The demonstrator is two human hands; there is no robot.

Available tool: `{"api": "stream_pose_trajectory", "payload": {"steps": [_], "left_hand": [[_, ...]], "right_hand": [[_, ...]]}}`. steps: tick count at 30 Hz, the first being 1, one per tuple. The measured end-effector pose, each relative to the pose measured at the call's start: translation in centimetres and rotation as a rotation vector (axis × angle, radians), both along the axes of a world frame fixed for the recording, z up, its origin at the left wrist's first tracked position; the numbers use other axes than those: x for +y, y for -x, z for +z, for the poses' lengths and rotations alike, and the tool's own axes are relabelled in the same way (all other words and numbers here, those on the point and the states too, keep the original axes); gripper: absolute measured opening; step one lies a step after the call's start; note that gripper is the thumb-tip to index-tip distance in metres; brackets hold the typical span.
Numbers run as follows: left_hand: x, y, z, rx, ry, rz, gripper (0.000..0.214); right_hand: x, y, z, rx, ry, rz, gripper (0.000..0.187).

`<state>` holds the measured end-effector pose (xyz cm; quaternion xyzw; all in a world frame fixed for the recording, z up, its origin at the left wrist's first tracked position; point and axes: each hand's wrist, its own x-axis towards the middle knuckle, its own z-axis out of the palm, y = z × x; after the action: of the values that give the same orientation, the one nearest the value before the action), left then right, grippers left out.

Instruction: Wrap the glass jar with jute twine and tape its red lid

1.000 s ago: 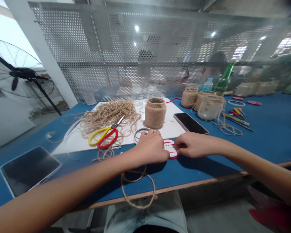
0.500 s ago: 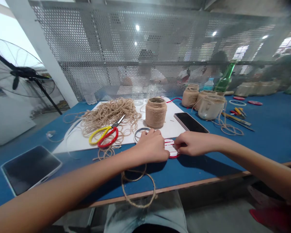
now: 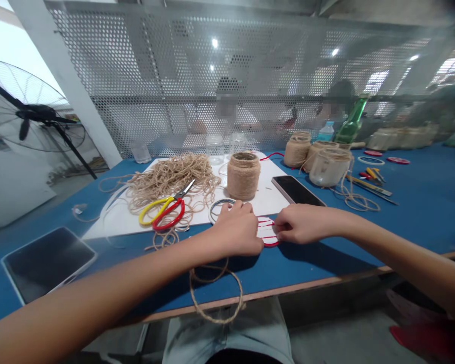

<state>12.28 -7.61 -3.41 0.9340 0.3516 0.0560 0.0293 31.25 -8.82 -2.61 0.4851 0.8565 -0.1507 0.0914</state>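
A small white disc with red stripes and a red rim (image 3: 267,232) is on the blue table between my hands. My left hand (image 3: 239,230) is closed at its left edge, hiding that side. At the right edge, my right hand (image 3: 293,224) pinches with thumb and fingers. A loop of jute twine (image 3: 239,285) runs out from under my left forearm and hangs over the table's front edge. Just behind my left hand lies a ring (image 3: 213,211), partly covered. A jar wrapped in twine (image 3: 243,177) stands upright beyond it on white board.
Scissors with yellow and red handles (image 3: 169,212) lie by a heap of twine (image 3: 174,174). A phone (image 3: 296,190) is behind my right hand; a dark tablet-like device (image 3: 47,263) is at left. More jars (image 3: 329,167), tools (image 3: 373,188) and a green bottle (image 3: 352,121) stand right.
My right hand has shifted very slightly along the disc's right edge, and a little more of the disc shows. My left hand has barely moved.
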Motion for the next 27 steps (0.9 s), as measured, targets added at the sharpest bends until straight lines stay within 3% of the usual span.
{"api": "stream_pose_trajectory", "payload": {"steps": [9, 16, 20, 25, 27], "left_hand": [[0.7, 1.1, -0.4, -0.097, -0.036, -0.064, 0.014], [1.2, 1.2, -0.4, -0.133, -0.074, -0.275, 0.018], [1.4, 1.2, -0.4, -0.133, -0.109, -0.302, 0.027], [0.5, 0.4, -1.1, -0.077, -0.101, -0.314, 0.067], [0.3, 0.0, -1.2, -0.067, -0.067, -0.289, 0.064]], "right_hand": [[-0.5, -1.2, 0.8, 0.070, 0.012, -0.099, 0.039], [-1.2, -2.0, 0.5, 0.166, 0.047, -0.127, 0.040], [-1.7, -2.5, 0.4, 0.293, -0.068, -0.127, 0.037], [-2.5, -2.6, -0.2, 0.350, -0.283, -0.110, 0.029], [-2.7, -2.5, -0.6, 0.361, -0.310, -0.097, 0.027]]}}
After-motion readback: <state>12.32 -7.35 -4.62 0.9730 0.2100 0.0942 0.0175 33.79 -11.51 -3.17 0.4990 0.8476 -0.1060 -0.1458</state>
